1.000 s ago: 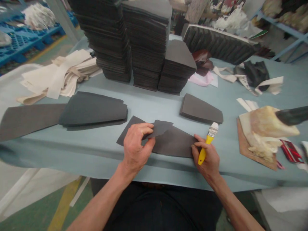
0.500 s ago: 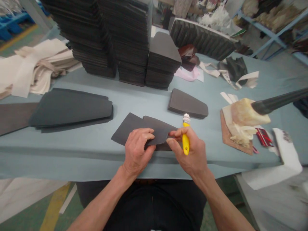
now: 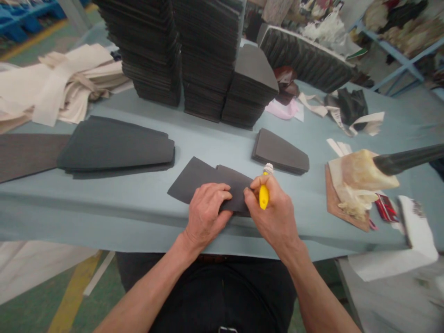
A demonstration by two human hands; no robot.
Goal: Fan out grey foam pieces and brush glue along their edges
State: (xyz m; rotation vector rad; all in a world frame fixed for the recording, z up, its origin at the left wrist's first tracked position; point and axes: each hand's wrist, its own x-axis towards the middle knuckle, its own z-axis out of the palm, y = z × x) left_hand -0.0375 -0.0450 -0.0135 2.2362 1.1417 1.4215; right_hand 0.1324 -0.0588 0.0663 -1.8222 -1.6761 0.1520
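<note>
Near the front edge of the table, a dark grey flat sheet (image 3: 239, 187) overlaps another dark piece (image 3: 192, 178) on its left. My left hand (image 3: 210, 208) lies over them with curled fingers, its thumb at the near edge, gripping the sheet. My right hand (image 3: 272, 203) is closed, with a small yellow-handled brush (image 3: 264, 196) held between its fingers, the whitish tip pointing away from me. Its thumb and fingertip also pinch the sheet's right end. A short stack of smaller brown-grey pieces (image 3: 280, 150) lies just beyond my right hand.
Tall stacks of dark pieces (image 3: 208, 64) stand at the back. More dark pieces (image 3: 118, 143) lie on the left, by pale cloth strips (image 3: 65, 88). At the right, a glue-stained block with a black handle (image 3: 364, 171) rests on a brown board (image 3: 333, 208).
The view has shifted, so the table things appear farther right. My right thumb has come onto the top of the sheet's right end, and the brush handle sits more tucked into the hand.
</note>
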